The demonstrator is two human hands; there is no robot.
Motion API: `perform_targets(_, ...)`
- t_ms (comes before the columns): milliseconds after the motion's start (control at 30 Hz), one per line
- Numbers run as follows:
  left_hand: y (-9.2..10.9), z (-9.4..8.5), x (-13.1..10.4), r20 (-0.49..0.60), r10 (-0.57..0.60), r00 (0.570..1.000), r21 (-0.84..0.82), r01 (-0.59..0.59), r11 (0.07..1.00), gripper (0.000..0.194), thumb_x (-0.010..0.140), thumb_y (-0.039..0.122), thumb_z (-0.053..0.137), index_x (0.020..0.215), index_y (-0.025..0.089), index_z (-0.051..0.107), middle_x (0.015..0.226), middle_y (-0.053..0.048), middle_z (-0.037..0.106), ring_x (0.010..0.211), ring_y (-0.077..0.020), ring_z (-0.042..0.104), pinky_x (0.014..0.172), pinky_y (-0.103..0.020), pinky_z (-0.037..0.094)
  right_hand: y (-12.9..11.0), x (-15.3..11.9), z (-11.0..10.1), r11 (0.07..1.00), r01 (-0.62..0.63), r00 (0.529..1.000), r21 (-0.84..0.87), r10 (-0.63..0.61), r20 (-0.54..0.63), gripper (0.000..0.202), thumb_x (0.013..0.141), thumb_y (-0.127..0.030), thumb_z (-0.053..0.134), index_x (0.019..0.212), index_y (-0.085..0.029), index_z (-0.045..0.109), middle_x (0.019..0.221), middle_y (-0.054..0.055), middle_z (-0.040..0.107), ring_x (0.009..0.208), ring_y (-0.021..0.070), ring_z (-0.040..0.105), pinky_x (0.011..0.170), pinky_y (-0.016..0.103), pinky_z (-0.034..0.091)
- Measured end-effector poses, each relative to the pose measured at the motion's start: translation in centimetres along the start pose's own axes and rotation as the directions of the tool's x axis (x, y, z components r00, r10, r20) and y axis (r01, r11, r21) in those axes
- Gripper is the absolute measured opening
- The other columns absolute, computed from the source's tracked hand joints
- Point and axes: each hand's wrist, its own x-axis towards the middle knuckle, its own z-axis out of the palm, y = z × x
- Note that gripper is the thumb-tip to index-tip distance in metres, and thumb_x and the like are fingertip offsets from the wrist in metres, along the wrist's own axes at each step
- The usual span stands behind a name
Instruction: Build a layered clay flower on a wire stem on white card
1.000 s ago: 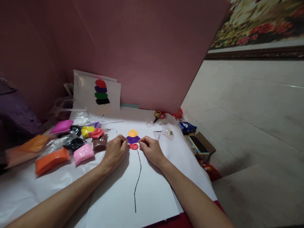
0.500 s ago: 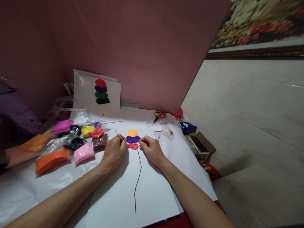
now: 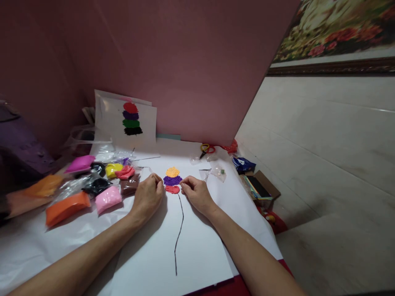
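A sheet of white paper (image 3: 154, 250) lies before me with a black drawn line (image 3: 180, 226) running down it. Above the line sit three flat clay patches: yellow-orange clay (image 3: 173, 172) on top, purple clay (image 3: 173, 181) in the middle, coral-red clay (image 3: 172, 189) lowest. At the left side of the patches my left hand (image 3: 149, 191) is closed, fingertips curled in; what it holds is hidden. My right hand (image 3: 196, 193) rests at the right side, thumb and forefinger pinched close to the purple and red edges. Anything between those fingertips is too small to make out.
Bagged clay in several colours, including an orange pack (image 3: 68, 209) and a pink pack (image 3: 108, 200), lies left. Scissors (image 3: 206, 150) lie at the back. A sheet with stacked colour patches (image 3: 105, 123) leans behind. An open cardboard box (image 3: 267, 187) stands right.
My left hand has turned slightly, and the pale bit seen at its fingertips before is now hidden. My right hand stays in nearly the same place.
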Motion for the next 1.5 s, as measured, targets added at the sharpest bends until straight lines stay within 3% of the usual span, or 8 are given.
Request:
perform_targets(267, -0.1, 0.1, -0.1, -0.052, 0.023, 0.998, -0.098, -0.028, 0.995, 0.015, 0.079, 0.021, 0.042, 0.066, 0.021, 0.05, 0.07, -0.004, 0.063, 0.067, -0.0196, 0.058, 0.068, -0.032, 0.042, 0.1, 0.0, 0.0, 1.0, 0.003, 1.0, 0.004, -0.003, 0.003, 0.015, 0.08, -0.019, 0.049, 0.074, -0.019, 0.062, 0.062, -0.004, 0.057, 0.059, 0.0117, 0.05, 0.058, 0.023, 0.039)
perform_targets(500, 0.4, -0.8, -0.4, -0.115, -0.099, 0.988, -0.271, 0.065, 0.961, 0.015, 0.075, 0.028, 0.049, 0.066, 0.02, 0.057, 0.066, -0.002, 0.062, 0.065, -0.019, 0.058, 0.067, -0.032, 0.043, 0.2, 0.0, 0.0, 1.0, -0.003, 1.0, 0.009, 0.003, -0.002, 0.015, 0.08, -0.018, 0.049, 0.074, -0.019, 0.062, 0.062, -0.004, 0.057, 0.058, 0.0114, 0.049, 0.058, 0.023, 0.038)
perform_targets(600, 0.4, -1.1, -0.6, -0.126, -0.1, 0.987, -0.315, 0.056, 0.947, 0.015, 0.074, 0.03, 0.051, 0.065, 0.019, 0.057, 0.065, -0.001, 0.061, 0.065, -0.0184, 0.058, 0.067, -0.031, 0.043, 0.3, 0.1, 0.0, 1.0, -0.006, 1.0, 0.006, 0.006, 0.001, 0.015, 0.08, -0.019, 0.049, 0.075, -0.019, 0.063, 0.062, -0.003, 0.057, 0.059, 0.0116, 0.049, 0.057, 0.023, 0.038)
perform_targets(900, 0.0, -0.7, -0.7, -0.024, -0.078, 0.997, -0.324, 0.066, 0.944, 0.015, 0.074, 0.029, 0.054, 0.065, 0.018, 0.059, 0.065, -0.001, 0.061, 0.062, -0.0172, 0.055, 0.064, -0.031, 0.042, 0.1, 0.0, 0.0, 1.0, -0.008, 1.0, -0.004, 0.008, 0.003, 0.015, 0.08, -0.018, 0.049, 0.075, -0.019, 0.063, 0.062, -0.004, 0.057, 0.058, 0.0117, 0.05, 0.058, 0.023, 0.039)
perform_targets(1167, -0.1, -0.6, -0.9, 0.001, -0.065, 0.998, -0.345, 0.061, 0.936, 0.017, 0.074, 0.03, 0.055, 0.065, 0.018, 0.061, 0.066, -0.001, 0.062, 0.063, -0.0172, 0.056, 0.063, -0.03, 0.042, 0.0, 0.0, -0.1, 1.0, -0.003, 1.0, -0.003, 0.003, 0.005, 0.016, 0.08, -0.018, 0.049, 0.075, -0.019, 0.063, 0.062, -0.003, 0.058, 0.059, 0.0121, 0.051, 0.059, 0.024, 0.04)
perform_targets(1500, 0.3, -0.4, -1.0, 0.091, 0.021, 0.996, -0.413, 0.019, 0.91, 0.021, 0.076, 0.035, 0.058, 0.069, 0.017, 0.065, 0.07, -0.003, 0.065, 0.066, -0.0173, 0.059, 0.064, -0.029, 0.043, 0.1, 0.0, -0.1, 1.0, 0.004, 1.0, 0.005, -0.004, 0.004, 0.015, 0.081, -0.02, 0.049, 0.075, -0.019, 0.062, 0.062, -0.004, 0.057, 0.059, 0.0119, 0.05, 0.059, 0.023, 0.039)
